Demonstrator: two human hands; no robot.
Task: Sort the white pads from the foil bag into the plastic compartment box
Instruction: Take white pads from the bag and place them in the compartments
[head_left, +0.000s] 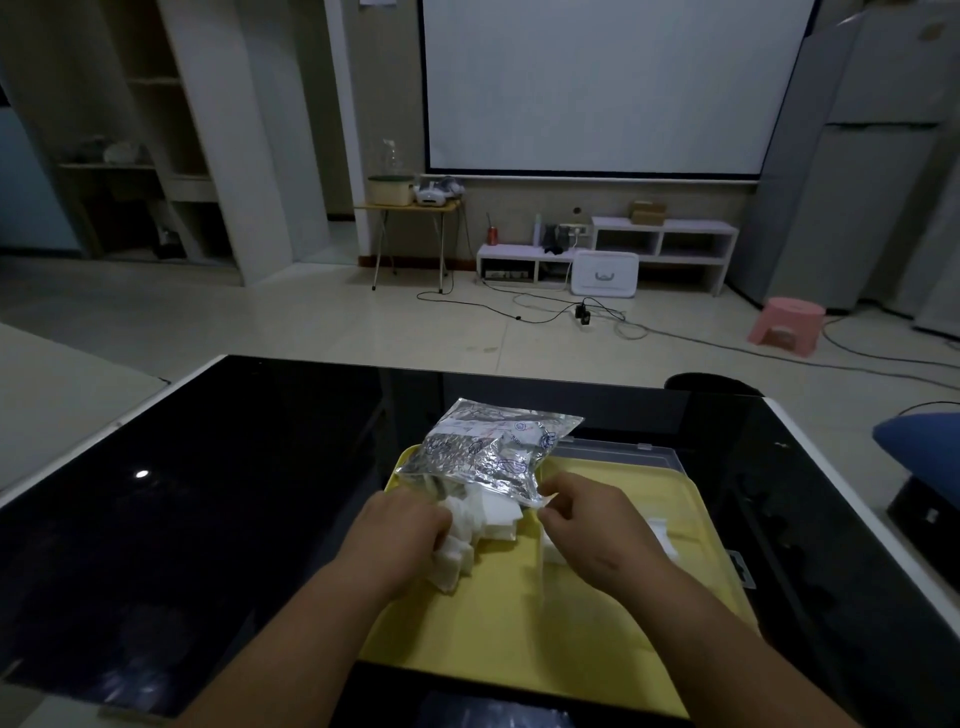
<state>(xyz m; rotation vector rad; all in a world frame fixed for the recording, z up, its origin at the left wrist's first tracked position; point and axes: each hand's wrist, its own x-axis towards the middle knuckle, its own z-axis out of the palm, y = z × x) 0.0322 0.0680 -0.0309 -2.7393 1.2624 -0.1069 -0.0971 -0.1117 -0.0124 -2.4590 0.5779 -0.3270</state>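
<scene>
A crinkled foil bag (488, 452) lies tilted over the far left corner of the yellow-bottomed plastic compartment box (545, 623). White pads (493, 517) spill from its open mouth toward me. My left hand (402, 535) grips a bunch of these pads at the mouth. My right hand (592, 519) pinches the bag's near right corner. Another white pad (662, 530) lies in the box just right of that hand, partly hidden by it.
The box sits on a glossy black table (208, 493) with a white rim. Its clear lid (628, 452) lies open behind it. A blue cushion (924, 441) is at the right edge; a floor with cables and a pink stool (787, 325) lies beyond.
</scene>
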